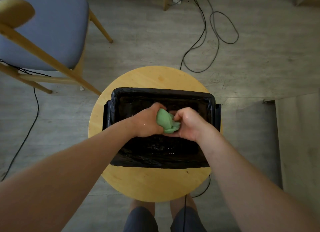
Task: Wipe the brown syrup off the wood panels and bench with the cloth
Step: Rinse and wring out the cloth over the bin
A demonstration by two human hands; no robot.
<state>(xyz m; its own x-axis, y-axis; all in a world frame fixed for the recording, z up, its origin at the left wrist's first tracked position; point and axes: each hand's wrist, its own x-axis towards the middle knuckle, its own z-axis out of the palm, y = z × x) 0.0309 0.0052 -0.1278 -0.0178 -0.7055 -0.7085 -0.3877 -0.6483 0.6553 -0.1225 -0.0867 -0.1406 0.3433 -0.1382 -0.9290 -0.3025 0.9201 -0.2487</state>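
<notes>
A bunched green cloth is held between both of my hands. My left hand grips its left side with curled fingers, and my right hand grips its right side. Both hands hover over a black bin lined with a black plastic bag. The bin stands on a round wooden stool. No brown syrup is plainly visible; the bin's inside is dark and wet-looking.
A wooden chair with a blue-grey seat stands at the back left. Black cables loop over the grey floor behind the stool and along the left. A pale step or platform sits to the right. My legs are below the stool.
</notes>
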